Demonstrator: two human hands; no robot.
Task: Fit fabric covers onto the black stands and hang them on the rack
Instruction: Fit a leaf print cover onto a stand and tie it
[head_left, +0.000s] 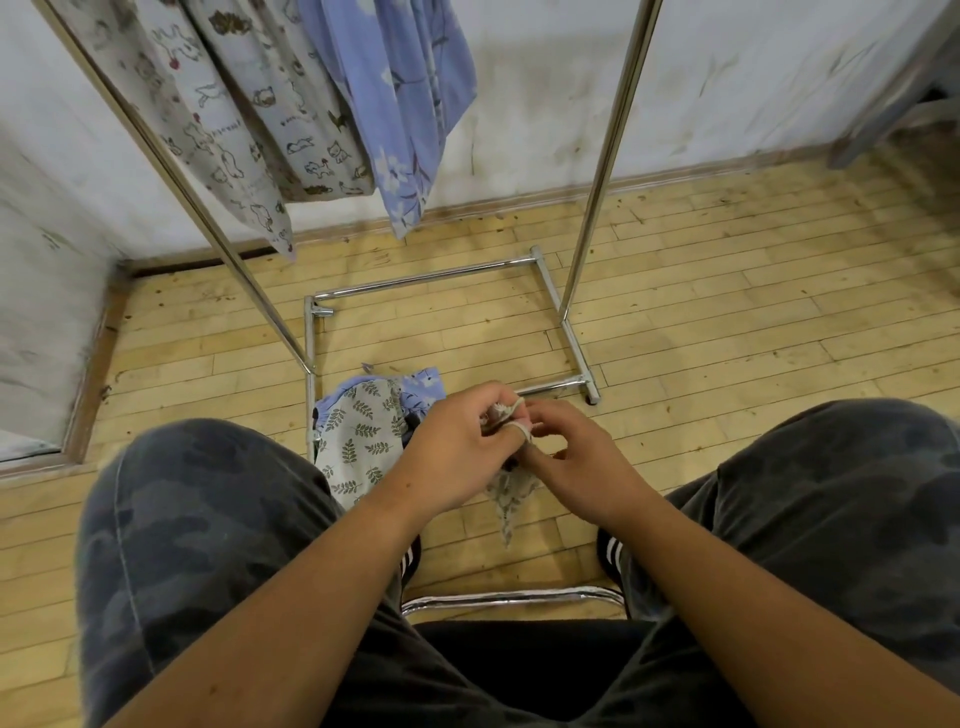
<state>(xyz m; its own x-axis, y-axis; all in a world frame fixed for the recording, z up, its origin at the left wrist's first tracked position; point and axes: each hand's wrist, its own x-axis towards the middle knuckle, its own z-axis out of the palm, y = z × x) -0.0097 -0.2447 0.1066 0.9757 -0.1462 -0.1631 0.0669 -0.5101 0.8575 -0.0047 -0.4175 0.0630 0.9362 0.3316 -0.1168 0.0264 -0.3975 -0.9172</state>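
Camouflage knees (208, 519) spread wide; between them left hand (457, 447) and right hand (576, 462) pinch one leafy cover (511, 493); more covers (358, 436) lie beside left hand.

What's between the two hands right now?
Head view: a bunched leaf-print cover sits between the left hand and right hand. Both pinch it, and its tail hangs below them.

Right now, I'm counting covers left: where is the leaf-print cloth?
Head view, centre-left: leaf-print cloth on the floor by the rack base, beside the left hand.
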